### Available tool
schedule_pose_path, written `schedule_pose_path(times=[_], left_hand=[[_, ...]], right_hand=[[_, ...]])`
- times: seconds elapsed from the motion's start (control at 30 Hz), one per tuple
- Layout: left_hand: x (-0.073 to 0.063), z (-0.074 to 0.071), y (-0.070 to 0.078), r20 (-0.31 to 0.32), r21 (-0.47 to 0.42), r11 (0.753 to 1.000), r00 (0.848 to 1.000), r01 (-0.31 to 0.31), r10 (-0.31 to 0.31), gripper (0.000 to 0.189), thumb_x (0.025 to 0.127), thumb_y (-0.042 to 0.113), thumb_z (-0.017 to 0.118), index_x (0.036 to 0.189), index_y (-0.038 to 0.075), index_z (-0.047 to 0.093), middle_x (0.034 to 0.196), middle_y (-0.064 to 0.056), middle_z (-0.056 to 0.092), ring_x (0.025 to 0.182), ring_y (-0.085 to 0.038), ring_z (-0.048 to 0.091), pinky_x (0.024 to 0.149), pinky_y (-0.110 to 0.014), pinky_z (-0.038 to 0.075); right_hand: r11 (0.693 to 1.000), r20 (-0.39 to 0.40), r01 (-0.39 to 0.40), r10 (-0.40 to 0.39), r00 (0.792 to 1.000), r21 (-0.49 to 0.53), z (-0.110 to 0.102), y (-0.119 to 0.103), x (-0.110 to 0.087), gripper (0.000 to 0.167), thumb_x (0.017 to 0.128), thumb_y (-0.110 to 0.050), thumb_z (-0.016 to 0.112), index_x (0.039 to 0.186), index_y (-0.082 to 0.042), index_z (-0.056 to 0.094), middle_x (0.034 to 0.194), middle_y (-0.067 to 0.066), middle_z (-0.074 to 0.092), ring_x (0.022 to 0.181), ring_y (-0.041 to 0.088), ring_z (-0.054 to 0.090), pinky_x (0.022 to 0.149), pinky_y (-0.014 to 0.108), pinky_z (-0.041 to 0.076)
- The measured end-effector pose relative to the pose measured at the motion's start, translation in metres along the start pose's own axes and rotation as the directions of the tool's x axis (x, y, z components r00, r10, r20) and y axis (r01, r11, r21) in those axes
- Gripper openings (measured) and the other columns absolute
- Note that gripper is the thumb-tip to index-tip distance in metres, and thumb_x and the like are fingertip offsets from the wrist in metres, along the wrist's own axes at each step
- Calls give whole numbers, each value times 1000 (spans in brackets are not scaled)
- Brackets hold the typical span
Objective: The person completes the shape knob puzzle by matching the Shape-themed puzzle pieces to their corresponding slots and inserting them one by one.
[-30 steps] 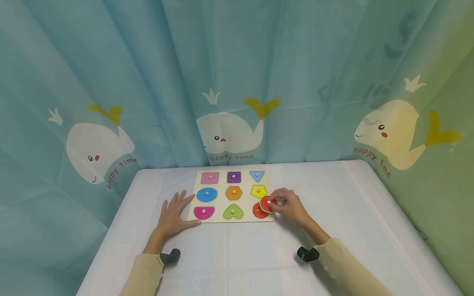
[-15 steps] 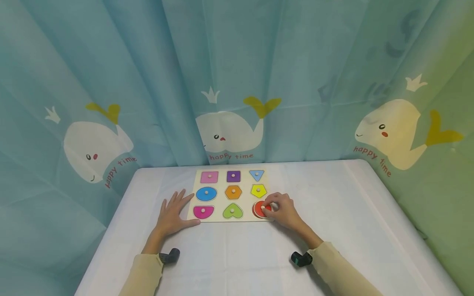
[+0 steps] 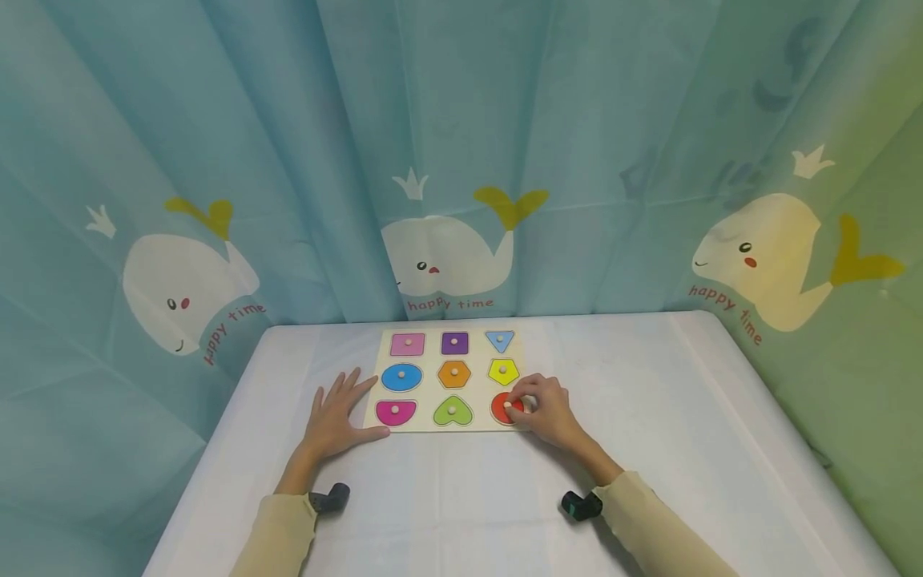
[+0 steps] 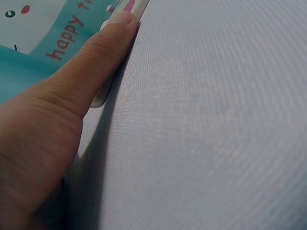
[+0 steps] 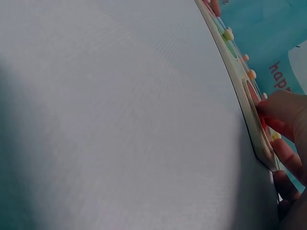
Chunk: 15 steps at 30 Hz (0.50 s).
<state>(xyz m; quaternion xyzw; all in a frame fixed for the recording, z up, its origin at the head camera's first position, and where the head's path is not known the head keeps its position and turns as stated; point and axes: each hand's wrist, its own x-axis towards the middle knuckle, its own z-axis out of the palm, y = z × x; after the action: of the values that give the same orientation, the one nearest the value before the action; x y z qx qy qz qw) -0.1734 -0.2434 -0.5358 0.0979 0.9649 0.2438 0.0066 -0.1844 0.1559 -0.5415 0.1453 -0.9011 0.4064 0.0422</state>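
Observation:
A pale puzzle board (image 3: 425, 401) lies on the table, carrying knobbed shapes in three rows. At its near right corner, my right hand (image 3: 550, 413) pinches the knob of a red circle piece (image 3: 499, 410) between thumb and fingertips. In the right wrist view the red piece (image 5: 252, 92) lies over its spot on the board; whether it is fully seated I cannot tell. My left hand (image 3: 337, 421) is spread at the board's left side. Its thumb (image 4: 103, 43) rests on the near left corner. Closest to that thumb is a magenta half-round piece (image 3: 396, 413).
Other pieces on the board include a green heart (image 3: 453, 413), a yellow pentagon (image 3: 504, 373), an orange hexagon (image 3: 454, 377) and a blue oval (image 3: 401, 379). A white cloth covers the table (image 3: 447, 497). Behind it hangs a blue curtain (image 3: 461, 96) with whale prints.
My right hand has moved left and slightly down with the red circle piece, from partly off the printed red spot to over it. My left hand stays in place on the board.

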Motion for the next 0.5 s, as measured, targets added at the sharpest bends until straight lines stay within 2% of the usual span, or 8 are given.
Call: schedule_pose_path(times=[0.5], left_hand=[[0, 1, -1, 2, 3, 1000, 1000, 0, 0, 100, 73, 57, 85, 155, 16, 46, 166, -21, 28, 154, -47, 14, 118, -74, 0]], right_hand=[[1000, 8, 5, -5, 1000, -5, 0, 2, 1, 10, 82, -16, 86, 82, -21, 77, 108, 2, 68, 106, 27, 52, 88, 49, 34]])
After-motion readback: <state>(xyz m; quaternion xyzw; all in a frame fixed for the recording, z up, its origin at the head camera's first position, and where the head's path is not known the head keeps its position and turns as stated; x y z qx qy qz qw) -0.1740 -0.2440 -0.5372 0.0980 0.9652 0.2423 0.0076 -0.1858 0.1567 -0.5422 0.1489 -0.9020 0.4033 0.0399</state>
